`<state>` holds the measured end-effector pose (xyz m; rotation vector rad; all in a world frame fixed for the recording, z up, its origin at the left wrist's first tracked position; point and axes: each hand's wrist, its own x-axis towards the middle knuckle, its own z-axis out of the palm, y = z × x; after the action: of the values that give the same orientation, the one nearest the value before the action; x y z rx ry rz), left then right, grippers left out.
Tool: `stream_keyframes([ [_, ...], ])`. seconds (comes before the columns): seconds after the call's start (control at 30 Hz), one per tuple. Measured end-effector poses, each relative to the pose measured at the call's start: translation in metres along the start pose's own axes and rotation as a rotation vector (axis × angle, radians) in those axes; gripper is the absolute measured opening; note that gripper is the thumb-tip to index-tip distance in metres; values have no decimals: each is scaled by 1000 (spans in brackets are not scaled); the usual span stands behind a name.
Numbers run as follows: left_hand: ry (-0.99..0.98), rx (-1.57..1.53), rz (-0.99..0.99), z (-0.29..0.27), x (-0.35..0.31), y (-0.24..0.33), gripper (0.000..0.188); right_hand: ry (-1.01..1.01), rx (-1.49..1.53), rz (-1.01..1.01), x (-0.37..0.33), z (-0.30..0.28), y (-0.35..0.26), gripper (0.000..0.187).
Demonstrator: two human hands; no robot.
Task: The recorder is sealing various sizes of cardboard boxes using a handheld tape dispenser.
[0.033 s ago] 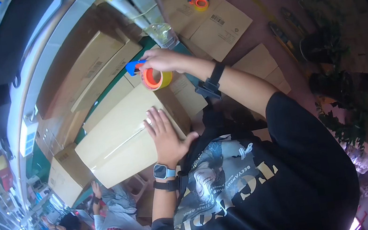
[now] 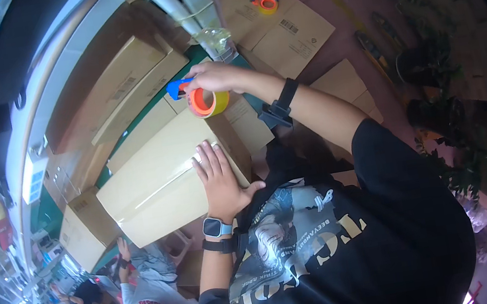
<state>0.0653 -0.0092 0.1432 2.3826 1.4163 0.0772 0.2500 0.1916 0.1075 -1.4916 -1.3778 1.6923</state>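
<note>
Tape dispenser [image 2: 201, 98], orange roll on a blue handle, is sitting at the far end of the closed box [image 2: 166, 182], just above its top face. The right hand [image 2: 213, 78] is gripping the dispenser from above, fingers closed around the handle. The left hand [image 2: 219, 181] is lying flat on the near end of the box top, fingers spread and open, holding nothing. The box is lying on the green desk [image 2: 144, 118], its long seam running away from the person. Further brown boxes [image 2: 120, 85] are standing beyond it, and another box [image 2: 82, 229] is touching its left end. A second dispenser [image 2: 264, 2] is resting on flat cardboard sheets [image 2: 285, 32] on the floor, well apart to the right. A clear plastic bag [image 2: 215, 38] is lying near a white post. Other people [image 2: 146, 302] are working at lower left.
</note>
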Motion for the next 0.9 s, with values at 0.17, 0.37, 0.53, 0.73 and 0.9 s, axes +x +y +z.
stream_keyframes([
  [0.17,17,25,32,13,-5,-26,125,-103,-306,7,-4,7,-10,46],
  [0.37,2,-108,107,0,-5,-26,121,-74,-452,75,-13,5,-21,51],
  [0.53,106,-156,201,17,-9,-38,121,359,-548,-6,-82,40,-14,50],
  [0.73,180,-220,335,23,-9,-57,109,537,-231,-45,-292,136,53,58],
  [0.9,142,-26,555,32,-16,-59,77,616,-312,42,-335,209,85,55],
])
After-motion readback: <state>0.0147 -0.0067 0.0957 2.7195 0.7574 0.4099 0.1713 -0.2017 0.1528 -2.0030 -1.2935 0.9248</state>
